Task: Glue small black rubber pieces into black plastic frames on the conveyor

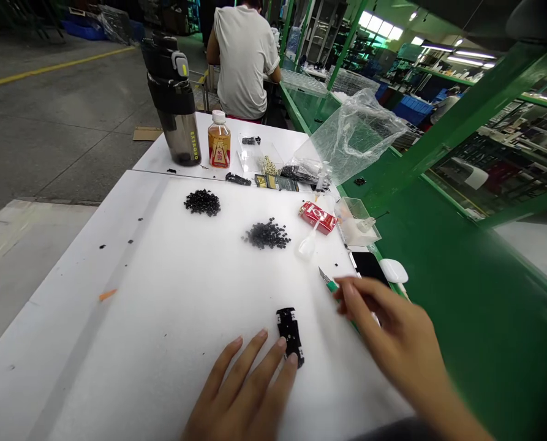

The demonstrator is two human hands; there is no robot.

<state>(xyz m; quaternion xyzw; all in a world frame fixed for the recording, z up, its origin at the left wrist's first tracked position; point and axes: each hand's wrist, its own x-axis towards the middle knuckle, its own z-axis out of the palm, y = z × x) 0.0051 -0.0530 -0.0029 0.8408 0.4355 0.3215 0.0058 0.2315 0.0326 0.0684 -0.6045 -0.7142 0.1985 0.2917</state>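
My left hand [250, 392] lies flat with its fingers spread at the front of the white table [199, 275]. Its fingertips reach the side of a small black plastic part [290, 334] with pale specks at its ends. To the right, my right hand [388, 318] is curled, fingertips together at the green handle of a craft knife [331, 284]. The knife's blade points up and left; my hand hides much of the handle. Farther back are a pile of small black pieces [267, 234] and a second such pile [202, 202].
A red box [318, 217], white dropper [307, 246], clear tray [358, 229], phone [369, 267] and white mouse-like object [393, 270] line the right edge. Behind stand a tumbler [176, 122], drink bottle [218, 144] and plastic bag [353, 135]. A person [244, 61] sits beyond.
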